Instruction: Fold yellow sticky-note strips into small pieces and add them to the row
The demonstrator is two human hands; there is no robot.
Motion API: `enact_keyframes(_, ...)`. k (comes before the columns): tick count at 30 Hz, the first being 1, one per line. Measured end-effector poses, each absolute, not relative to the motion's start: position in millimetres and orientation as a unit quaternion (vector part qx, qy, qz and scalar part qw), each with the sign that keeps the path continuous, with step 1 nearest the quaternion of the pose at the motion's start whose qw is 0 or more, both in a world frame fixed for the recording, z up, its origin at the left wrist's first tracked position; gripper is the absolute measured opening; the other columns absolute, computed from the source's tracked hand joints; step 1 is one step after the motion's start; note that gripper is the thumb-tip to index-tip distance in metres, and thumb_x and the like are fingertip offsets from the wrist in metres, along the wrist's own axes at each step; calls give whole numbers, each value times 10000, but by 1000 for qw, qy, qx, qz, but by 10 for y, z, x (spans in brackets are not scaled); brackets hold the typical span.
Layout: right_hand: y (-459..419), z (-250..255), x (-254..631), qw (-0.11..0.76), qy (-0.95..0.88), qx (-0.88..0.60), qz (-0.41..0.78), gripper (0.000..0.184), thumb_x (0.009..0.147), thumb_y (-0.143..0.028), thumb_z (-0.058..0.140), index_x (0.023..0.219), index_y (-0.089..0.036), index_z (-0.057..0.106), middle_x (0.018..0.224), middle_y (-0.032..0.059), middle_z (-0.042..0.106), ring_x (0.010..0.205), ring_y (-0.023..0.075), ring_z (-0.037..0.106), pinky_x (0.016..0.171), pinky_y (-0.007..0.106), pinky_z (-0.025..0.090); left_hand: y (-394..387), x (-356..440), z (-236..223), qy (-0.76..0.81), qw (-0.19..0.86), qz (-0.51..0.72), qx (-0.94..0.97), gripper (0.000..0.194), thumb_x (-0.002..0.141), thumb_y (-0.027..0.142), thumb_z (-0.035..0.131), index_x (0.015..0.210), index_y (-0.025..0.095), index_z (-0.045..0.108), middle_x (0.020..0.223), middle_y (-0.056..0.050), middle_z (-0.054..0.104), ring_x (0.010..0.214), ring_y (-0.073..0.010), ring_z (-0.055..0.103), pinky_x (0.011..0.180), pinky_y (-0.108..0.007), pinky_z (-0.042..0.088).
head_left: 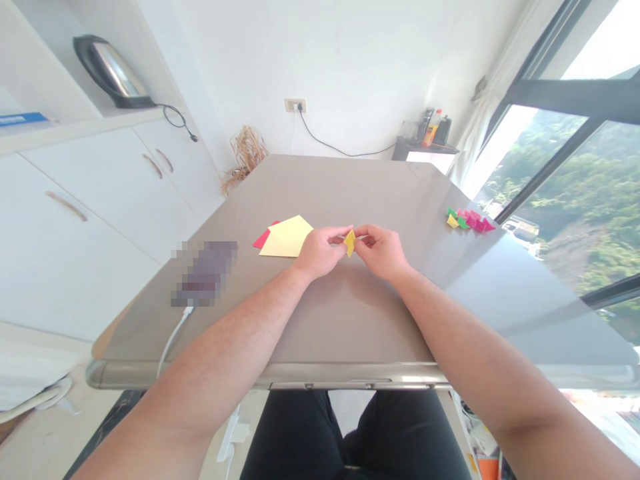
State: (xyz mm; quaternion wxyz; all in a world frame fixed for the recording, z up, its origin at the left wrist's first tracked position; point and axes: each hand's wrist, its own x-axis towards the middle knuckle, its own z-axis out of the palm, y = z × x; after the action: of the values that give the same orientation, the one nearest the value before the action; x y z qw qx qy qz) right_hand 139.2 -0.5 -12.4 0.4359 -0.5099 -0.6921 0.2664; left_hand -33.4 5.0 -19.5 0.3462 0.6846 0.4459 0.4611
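A small folded piece of yellow paper [350,243] is held up between both hands, just above the middle of the table. My left hand [323,252] pinches its left side with thumb and fingers. From the other side my right hand [383,250] grips its right edge, fingers closed. Just left of my left hand lies a sheet of pale yellow paper [285,237], partly covered by that hand. A red sheet of paper [263,239] peeks out from beneath it.
Several small folded paper pieces [470,220] in green, yellow and pink sit at the table's right side by the window. A pixelated dark device [206,273] with a white cable [173,337] lies on the left of the grey table [345,187]. A kettle [115,70] stands on the cabinet.
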Motion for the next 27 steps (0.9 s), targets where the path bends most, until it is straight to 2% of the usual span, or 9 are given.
enact_keyframes(5, -10, -112, 1378, 444, -706, -489, 257, 311, 741, -191, 534, 1003, -232, 696, 909, 22, 758, 638, 141, 642, 634, 282, 493, 62, -338, -214, 449, 371, 464, 667, 388, 772, 210, 706, 1156, 214, 765, 959, -56, 798, 918, -234, 743, 895, -399, 584)
enact_keyframes(9, 9, -125, 1372, 448, -713, -481, 245, 270, 735, -177, 534, 966, -225, 664, 955, 37, 751, 680, 147, 650, 652, 283, 499, 59, -323, -215, 443, 394, 466, 657, 397, 737, 208, 751, 1134, 200, 763, 967, -68, 796, 928, -237, 743, 883, -390, 587)
enact_keyframes(16, 25, -126, 1366, 444, -702, -502, 244, 174, 724, -191, 566, 889, -213, 614, 810, 7, 710, 607, 133, 597, 606, 275, 458, 57, -307, -227, 434, 456, 487, 605, 395, 731, 163, 723, 1123, 177, 766, 969, -76, 796, 885, -234, 752, 888, -413, 601)
enact_keyframes(21, 34, -148, 1372, 448, -686, -512, 258, 136, 739, -204, 582, 873, -227, 577, 691, -30, 654, 552, 125, 552, 554, 261, 420, 61, -293, -211, 429, 480, 513, 568, 399, 689, 173, 756, 1088, 170, 775, 1062, -84, 783, 905, -240, 746, 846, -410, 612)
enact_keyframes(25, 86, -221, 1386, 482, -712, -467, 205, 66, 781, -185, 567, 815, -219, 613, 824, 4, 684, 653, 131, 599, 620, 276, 473, 52, -287, -192, 425, 495, 522, 550, 395, 669, 200, 793, 1061, 164, 776, 987, -78, 786, 880, -239, 741, 867, -434, 603)
enact_keyframes(27, 103, -255, 1385, 493, -734, -435, 172, 139, 809, -161, 548, 807, -218, 675, 887, 26, 704, 726, 144, 628, 666, 290, 499, 47, -287, -184, 424, 496, 530, 542, 400, 656, 197, 809, 1052, 157, 775, 902, -69, 784, 839, -229, 738, 881, -442, 595)
